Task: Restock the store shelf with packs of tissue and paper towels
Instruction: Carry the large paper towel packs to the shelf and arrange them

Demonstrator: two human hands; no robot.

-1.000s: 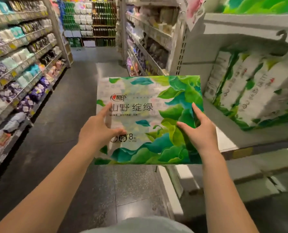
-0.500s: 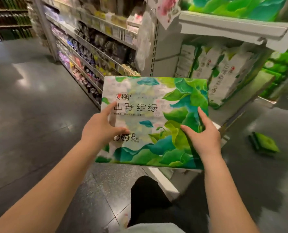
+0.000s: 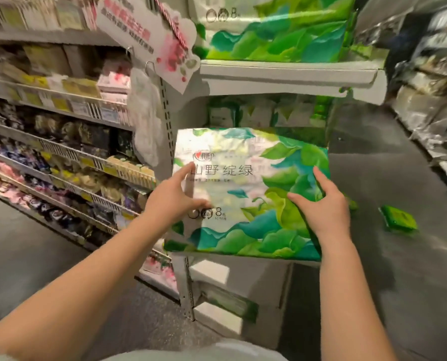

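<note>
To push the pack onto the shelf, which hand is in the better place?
Probably the right hand. It lies on the pack at its outer side, beside the open aisle, so it can push towards the shelf. The left hand grips the edge beside the upright.
</note>
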